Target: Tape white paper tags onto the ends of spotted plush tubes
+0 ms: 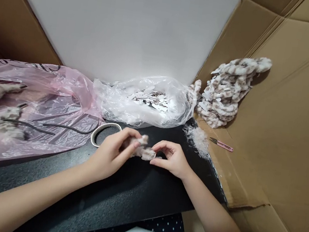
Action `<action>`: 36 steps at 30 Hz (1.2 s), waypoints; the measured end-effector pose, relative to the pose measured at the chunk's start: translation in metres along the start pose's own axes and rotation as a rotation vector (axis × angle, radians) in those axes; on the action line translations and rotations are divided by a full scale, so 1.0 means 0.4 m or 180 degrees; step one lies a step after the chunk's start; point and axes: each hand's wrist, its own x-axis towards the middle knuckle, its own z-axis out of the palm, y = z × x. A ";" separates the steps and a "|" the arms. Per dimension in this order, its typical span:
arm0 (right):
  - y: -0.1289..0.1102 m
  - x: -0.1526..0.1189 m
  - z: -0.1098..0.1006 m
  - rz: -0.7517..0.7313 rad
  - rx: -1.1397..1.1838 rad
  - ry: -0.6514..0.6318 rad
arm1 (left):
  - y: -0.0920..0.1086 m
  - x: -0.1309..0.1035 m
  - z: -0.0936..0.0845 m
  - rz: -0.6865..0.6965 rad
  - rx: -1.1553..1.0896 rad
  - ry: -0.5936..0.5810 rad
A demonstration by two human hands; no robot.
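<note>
Above the black table [138, 183], my left hand [116, 151] pinches a small fluffy brown-and-white piece [148, 154] between thumb and fingers. My right hand [171, 159] is at the right end of that piece, its thumb and index finger closed near the tip. A small pale sliver shows between those right fingertips, too small to make out. Just left of my left hand lies a roll of tape [107, 125]. Behind both hands sits a clear plastic bag [110, 103] holding many small white flat pieces [157, 100].
A pink plastic bag [72, 84] with fluffy pieces and dark rods lies at the left. At the right are a pile of fluffy strips [225, 89], a tuft of loose fibre [198, 140] and pink-handled snips [222, 145]. Cardboard walls [295, 125] stand around.
</note>
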 end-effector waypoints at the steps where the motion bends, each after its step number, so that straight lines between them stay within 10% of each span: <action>1: 0.002 0.002 -0.004 0.0094 0.0291 0.0060 | -0.005 0.003 -0.002 -0.0113 -0.0177 0.0158; 8: 0.010 0.010 -0.003 0.0678 0.1281 0.0231 | -0.006 0.002 0.006 -0.0307 -0.0528 0.0051; 22: -0.015 -0.005 0.031 0.0124 -0.0095 -0.0127 | 0.038 0.008 -0.012 0.0675 0.0402 -0.0672; 36: 0.006 -0.005 0.043 0.0198 0.0213 0.0243 | -0.009 0.012 0.037 -0.0341 -0.0231 -0.0207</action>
